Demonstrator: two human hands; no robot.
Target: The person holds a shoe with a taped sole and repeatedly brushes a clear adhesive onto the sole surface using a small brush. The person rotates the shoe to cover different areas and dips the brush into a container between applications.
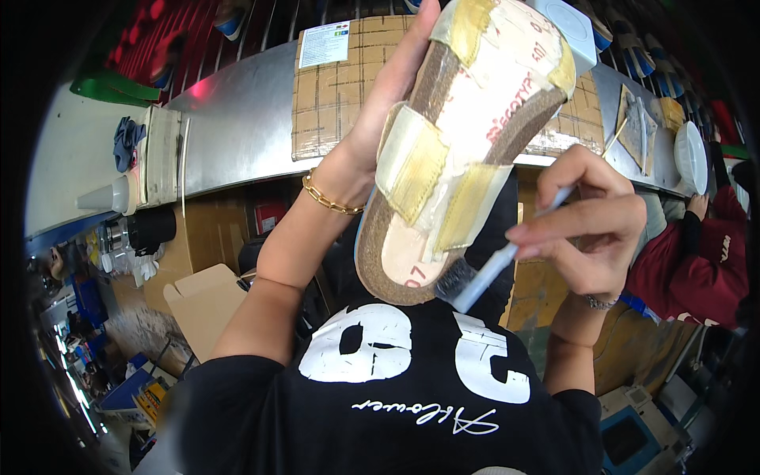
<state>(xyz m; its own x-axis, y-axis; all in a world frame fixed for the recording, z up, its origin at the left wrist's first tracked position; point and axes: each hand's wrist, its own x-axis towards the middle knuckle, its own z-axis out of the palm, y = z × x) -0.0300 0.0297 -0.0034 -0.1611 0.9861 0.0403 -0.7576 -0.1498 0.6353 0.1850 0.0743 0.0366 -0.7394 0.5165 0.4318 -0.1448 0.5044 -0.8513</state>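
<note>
An unfinished sandal (478, 131) with a brown cork edge is tilted up in front of my chest. Yellowish strap ends lie folded over its pale, printed underside. My left hand (396, 75) grips it along the left side, most of the fingers hidden behind it. In my right hand (595, 222) is a brush (484, 280) with a light blue handle, pinched between thumb and fingers. Its dark bristles touch or nearly touch the cork rim at the sandal's lower end.
Behind the sandal, a taped cardboard box (324, 103) lies on the metal worktop (226, 131). A white container (566, 32) stands beyond, and a white bowl (690, 158) at the right. Shoes sit on the far rack. A co-worker in a maroon top (701, 265) is at the right.
</note>
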